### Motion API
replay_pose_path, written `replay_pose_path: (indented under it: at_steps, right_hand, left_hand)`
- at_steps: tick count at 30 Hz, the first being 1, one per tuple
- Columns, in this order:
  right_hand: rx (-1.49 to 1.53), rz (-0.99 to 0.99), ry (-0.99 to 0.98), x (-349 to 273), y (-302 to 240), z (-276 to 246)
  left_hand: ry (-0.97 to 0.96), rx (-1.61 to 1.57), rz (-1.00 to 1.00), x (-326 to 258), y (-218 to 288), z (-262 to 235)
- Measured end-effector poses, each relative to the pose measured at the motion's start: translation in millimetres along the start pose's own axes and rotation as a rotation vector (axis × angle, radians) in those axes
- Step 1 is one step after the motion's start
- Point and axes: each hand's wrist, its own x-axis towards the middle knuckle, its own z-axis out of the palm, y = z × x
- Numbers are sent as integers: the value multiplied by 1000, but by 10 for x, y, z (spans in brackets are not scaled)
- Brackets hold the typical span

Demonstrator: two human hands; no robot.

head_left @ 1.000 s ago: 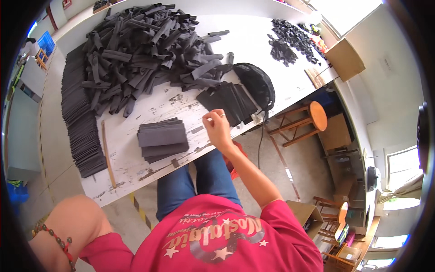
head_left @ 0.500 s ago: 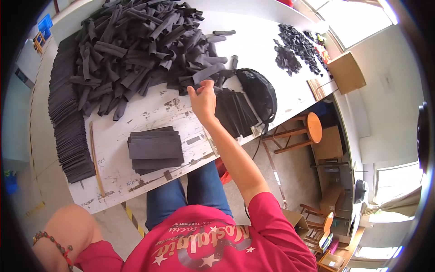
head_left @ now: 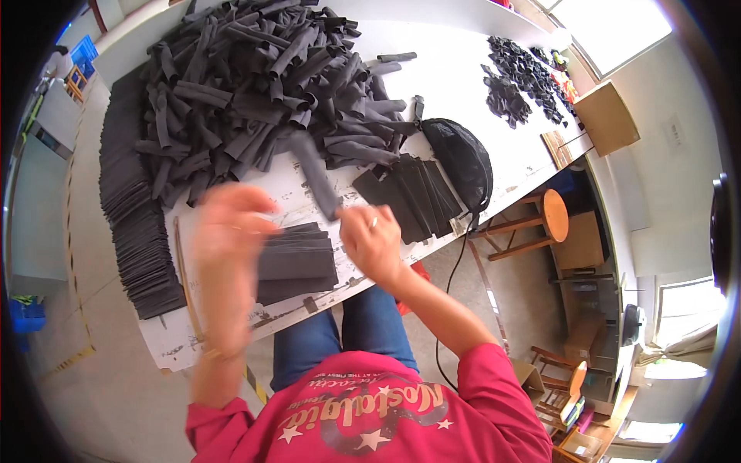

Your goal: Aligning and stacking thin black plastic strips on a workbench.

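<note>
Grey fabric roll (head_left: 315, 171) first: just one is sticking out of the right hand (head_left: 372, 243), over the table between heap and stack. Going big to small, one white table (head_left: 448, 69) is carrying the goods, one huge heap (head_left: 231, 92) of similar rolls is covering its far left (way too tangled to count, sorry), and one long row (head_left: 135, 201) of packed dark pieces is running down the left edge. One spread of flat black pieces (head_left: 401, 201) is lying right beside the hand, and one neat stack (head_left: 301, 266) is sitting near the front edge. Two hands are working: right fingers are pinching the roll's near end, while the left hand (head_left: 230, 235) is blurring across the stack's left end, thumb and fingers looking parted. Room-wise, a narrow bare strip is separating heap from stack, and a wider patch is opening up right of the heap.
</note>
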Motion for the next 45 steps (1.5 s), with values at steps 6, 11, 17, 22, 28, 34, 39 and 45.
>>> replay_pose_path:
  at_steps: [6, 11, 17, 22, 28, 34, 39, 45]
  right_hand:
    - [185, -285, -96, -124, -365, -368]
    - [125, -205, 84, -104, -380, -459]
    - [317, -345, -162, -215, -360, -387]
    - [-108, 321, -245, -498, 461, 88]
    - [-188, 138, -640, -1030, 216, 27]
    - [-37, 40, -670, -1253, 62, -426]
    - [66, -50, -645, -1293, 267, -507]
    - [132, 124, -464, -1163, 481, -490]
  left_hand:
    - [205, -265, -449, -361, -895, 366]
    - [529, -436, -525, -581, -855, 418]
    - [242, -649, -561, -571, -704, 309]
    - [246, -620, -470, -512, -733, 218]
    - [305, -680, -515, -553, -826, 54]
    - [299, -742, -500, -571, -919, -21]
    - [243, -757, -493, -577, -927, -3]
    - [241, -760, -488, -603, -825, -43]
